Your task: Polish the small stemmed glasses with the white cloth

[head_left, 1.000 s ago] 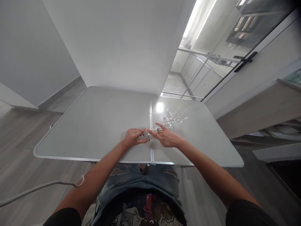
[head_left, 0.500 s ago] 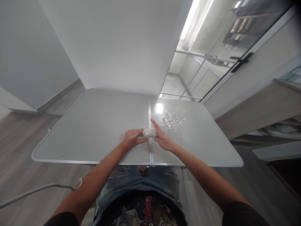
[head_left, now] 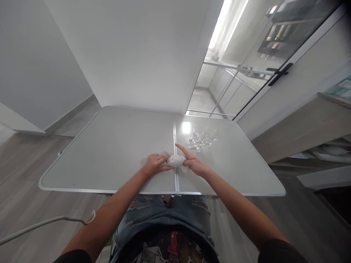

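Observation:
A small stemmed wine glass [head_left: 175,160] lies sideways over the table's middle seam, its bowl looking whitish, as if cloth or paper were inside; I cannot tell which. At its stem end, my left hand [head_left: 156,164] is closed, with fingers and thumb around the glass. The mouth end is held by my right hand [head_left: 193,163], its index finger stretched out forward past the glass and its other fingers at the rim. To the right of that hand, several clear stemmed glasses [head_left: 202,140] lie close together on the table.
The grey folding table [head_left: 109,146] has a metal edge and a centre seam [head_left: 174,135]. A white wall [head_left: 137,54] stands behind it, with a glass door [head_left: 233,73] at the back right. A shelf [head_left: 301,128] is on the right. A white hooked cable [head_left: 55,219] hangs at lower left.
The glass sits slightly lower and further right in view, and its bowl shows more openly between my hands. My right hand has shifted a little right and turned. The other glasses have not moved.

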Motion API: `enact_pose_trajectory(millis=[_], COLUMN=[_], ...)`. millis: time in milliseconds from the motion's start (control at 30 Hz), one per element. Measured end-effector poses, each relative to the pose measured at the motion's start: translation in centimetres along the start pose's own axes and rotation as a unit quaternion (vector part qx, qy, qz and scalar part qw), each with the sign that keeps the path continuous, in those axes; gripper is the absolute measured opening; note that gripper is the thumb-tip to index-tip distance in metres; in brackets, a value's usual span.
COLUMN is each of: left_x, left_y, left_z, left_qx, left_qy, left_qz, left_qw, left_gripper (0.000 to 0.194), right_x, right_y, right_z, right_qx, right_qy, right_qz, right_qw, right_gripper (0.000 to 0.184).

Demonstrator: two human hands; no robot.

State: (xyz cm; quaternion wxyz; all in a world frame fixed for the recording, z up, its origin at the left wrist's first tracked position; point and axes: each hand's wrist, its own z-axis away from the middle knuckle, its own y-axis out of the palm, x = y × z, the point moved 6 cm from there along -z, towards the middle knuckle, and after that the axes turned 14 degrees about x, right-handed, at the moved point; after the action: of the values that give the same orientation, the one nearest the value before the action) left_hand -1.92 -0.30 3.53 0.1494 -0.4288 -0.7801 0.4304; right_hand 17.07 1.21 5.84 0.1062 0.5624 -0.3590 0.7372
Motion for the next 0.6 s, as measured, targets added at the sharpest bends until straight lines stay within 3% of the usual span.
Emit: enact_pose_trajectory(millis=[67,167,300,367,467,600], left_x=[0.1,0.4,0.5,0.4,0.2,0.0], left_y=[0.0,-0.1,-0.5,-0.5,-0.5,-0.3], left_z=[0.0,0.2,0.3,0.3,0.3,0.2], left_qx=[-0.007,-0.026,-0.045,-0.044,-0.035,-0.011], left_qy=[-0.009,-0.036,-0.060,-0.054,-0.037,-0.026], left_qz=[-0.009,-0.025,-0.039,-0.044,-0.034,-0.023], left_qw=[1.000,0.999,0.996,0.997,0.998,0.999], left_gripper=[0.051,0.053,0.051,0.049,0.047,0.048], right_x=[0.4,1.8,3.7,4.1,4.1,3.2], right_y=[-0.1,0.3,1.8,2.0,1.6,0.5], right_z=[0.0,-0.3,-1.1,-1.4,-1.6,-1.4], right_qx=[-0.018,-0.028,0.012,0.011,0.018,0.034], right_qy=[-0.008,-0.042,-0.067,-0.053,-0.018,-0.002], right_qz=[0.018,0.147,0.375,0.420,0.377,0.211], right_qw=[1.000,0.988,0.924,0.906,0.926,0.977], right_gripper=[0.101,0.098,0.095,0.096,0.097,0.092])
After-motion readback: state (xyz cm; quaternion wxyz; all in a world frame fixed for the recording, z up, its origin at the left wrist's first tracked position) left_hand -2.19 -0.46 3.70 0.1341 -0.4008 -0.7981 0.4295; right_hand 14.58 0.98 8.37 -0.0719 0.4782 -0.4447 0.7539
